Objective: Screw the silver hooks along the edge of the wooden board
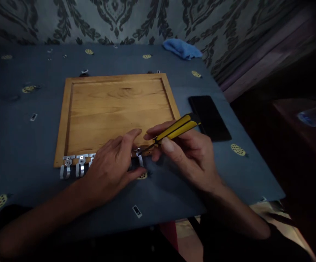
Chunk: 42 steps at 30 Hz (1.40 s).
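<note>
A wooden board (114,105) with a raised rim lies on the blue cloth. Along its near edge sit metal hooks (73,165), fixed with screws. My right hand (190,153) is closed round a yellow and black screwdriver (178,128), whose tip points down at a metal hook (139,155) on the board's near edge. My left hand (114,163) rests on that edge, thumb and fingers pinched on this same hook, covering part of the row.
A black phone (209,116) lies flat right of the board. A blue rag (182,48) sits at the far edge by the patterned wall. Small metal bits (137,211) are scattered on the cloth. The table (229,174) drops off at right and front.
</note>
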{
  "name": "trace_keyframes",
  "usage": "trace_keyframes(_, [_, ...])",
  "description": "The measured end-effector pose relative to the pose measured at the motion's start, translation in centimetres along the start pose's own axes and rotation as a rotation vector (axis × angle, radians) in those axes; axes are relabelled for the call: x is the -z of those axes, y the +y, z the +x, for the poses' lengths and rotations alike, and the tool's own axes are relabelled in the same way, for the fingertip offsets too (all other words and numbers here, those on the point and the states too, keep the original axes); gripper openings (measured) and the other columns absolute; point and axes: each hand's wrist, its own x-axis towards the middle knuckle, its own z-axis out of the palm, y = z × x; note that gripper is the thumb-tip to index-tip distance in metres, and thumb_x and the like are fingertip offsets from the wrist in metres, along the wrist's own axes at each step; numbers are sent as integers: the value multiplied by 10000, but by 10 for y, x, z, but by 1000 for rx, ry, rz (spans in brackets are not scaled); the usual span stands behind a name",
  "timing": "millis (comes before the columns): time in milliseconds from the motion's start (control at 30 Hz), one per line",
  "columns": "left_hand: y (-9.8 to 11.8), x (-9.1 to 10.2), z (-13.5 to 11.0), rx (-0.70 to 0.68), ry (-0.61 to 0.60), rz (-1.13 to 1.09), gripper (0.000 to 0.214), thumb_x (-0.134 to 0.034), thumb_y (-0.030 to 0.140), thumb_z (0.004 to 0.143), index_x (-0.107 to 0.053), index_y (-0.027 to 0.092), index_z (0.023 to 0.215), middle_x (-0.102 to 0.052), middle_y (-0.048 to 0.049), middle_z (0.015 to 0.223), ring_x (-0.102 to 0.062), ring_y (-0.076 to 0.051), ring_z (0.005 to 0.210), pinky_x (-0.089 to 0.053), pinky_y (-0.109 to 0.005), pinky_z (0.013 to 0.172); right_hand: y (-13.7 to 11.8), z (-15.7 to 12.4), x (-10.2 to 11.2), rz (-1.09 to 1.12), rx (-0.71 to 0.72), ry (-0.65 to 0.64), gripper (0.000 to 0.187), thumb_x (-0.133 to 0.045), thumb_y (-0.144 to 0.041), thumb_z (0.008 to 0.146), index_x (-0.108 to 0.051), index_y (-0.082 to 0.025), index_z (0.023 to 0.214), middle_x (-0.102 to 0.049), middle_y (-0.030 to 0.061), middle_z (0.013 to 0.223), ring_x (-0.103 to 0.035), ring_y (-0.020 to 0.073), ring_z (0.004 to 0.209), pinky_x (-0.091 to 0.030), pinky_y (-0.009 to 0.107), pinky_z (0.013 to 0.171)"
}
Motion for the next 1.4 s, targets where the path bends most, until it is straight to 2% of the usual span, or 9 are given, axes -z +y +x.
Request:
trace_keyframes(200, [-2,1,0,-4,-4,-9,784,-782,306,818,-306,237,1437,-714,-83,1129,-714,-274,1032,-595,-440,883,-18,22,7,-80,54,-103,164,-640,-362,962,-722,-232,1020,-717,-7,925,-665,112,726,-538,195,578])
trace_keyframes(367, [-2,2,1,66,-22,38,746,-779,319,818,-316,235,1396,-723,-51,1057,-731,-246,936,-597,-381,792,-9,29,1,95,122,-111,184,-692,-326,933,-691,-193,1061,-643,-30,829,-581,49,594,-475,138,504])
trace_keyframes(600, [0,5,-1,96,-23,33,843,-812,334,802,-285,290,1458,-714,-2,1035,-727,-194,898,-591,-338,792,1,20,12,261,147,-153,255,-658,-424,952,-673,-173,996,-686,-18,879,-608,42,572,-533,151,544])
trace_keyframes(767, [2,6,1,74,-17,46,793,-811,311,803,-317,269,1422,-713,5,1000,-733,-180,867,-593,-288,729,0,24,14,338,190,-192,128,-666,-249,944,-649,-127,909,-647,-40,838,-608,22,558,-531,118,511])
trace_keyframes(900, [1,5,2,54,5,32,714,-827,291,774,-379,250,1328,-712,0,1003,-740,-175,823,-608,-273,688,0,23,11,271,274,-180,35,-641,-147,935,-633,-134,904,-598,-72,789,-589,5,577,-483,90,501])
trace_keyframes(1133, [2,5,1,42,20,32,627,-765,331,836,-398,230,1333,-694,-36,1071,-739,-194,845,-616,-306,706,1,23,7,130,336,-130,249,-639,-277,964,-493,-173,792,-511,-72,753,-546,25,620,-439,132,509])
trace_keyframes(1233, [0,5,1,28,38,49,528,-797,327,805,-459,238,1201,-707,-8,985,-737,-199,820,-600,-313,691,1,32,1,40,350,-125,326,-649,-276,955,-411,-198,747,-452,-77,741,-505,42,661,-441,157,565])
trace_keyframes(1300, [-1,6,2,35,35,68,444,-802,319,799,-480,239,1095,-707,15,906,-732,-193,767,-574,-296,646,-6,40,-3,-3,378,-155,387,-681,-249,931,-365,-207,712,-391,-86,707,-453,49,656,-422,169,574])
trace_keyframes(1400, [-1,6,2,58,31,42,449,-802,325,795,-477,239,1093,-709,26,866,-722,-181,714,-544,-276,605,-25,49,-6,-3,459,-133,440,-702,-193,910,-324,-217,685,-330,-89,698,-374,50,643,-392,180,573])
